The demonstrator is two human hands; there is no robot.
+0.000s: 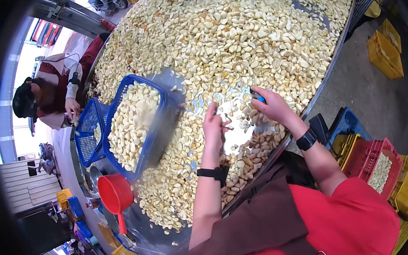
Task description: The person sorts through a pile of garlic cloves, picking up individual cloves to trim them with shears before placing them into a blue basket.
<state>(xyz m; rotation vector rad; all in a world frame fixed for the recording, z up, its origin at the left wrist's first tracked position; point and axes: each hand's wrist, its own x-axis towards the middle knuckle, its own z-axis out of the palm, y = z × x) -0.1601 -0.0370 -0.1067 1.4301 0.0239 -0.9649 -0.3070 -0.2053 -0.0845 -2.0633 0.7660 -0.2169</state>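
My left hand [215, 128] is above the metal table, index finger stretched out and the other fingers curled around what looks like a pale garlic clove [228, 124]. To its right, my right hand [272, 105] is closed around a small tool with a black and blue handle [261, 99]; its working end is hard to make out. A broad heap of pale garlic cloves [230, 43] surrounds both hands. Browner cloves [254, 155] lie near the table edge by my body. Bare shiny metal [236, 138] shows between my hands.
A blue basket [150, 133] of whiter cloves stands left, beside another blue basket [86, 135]. A red scoop [115, 193] sits at the lower left. Across the table, a co-worker's hand [72, 107] is near the baskets. Red crates [385, 146] and yellow crates [384, 53] stand on the right.
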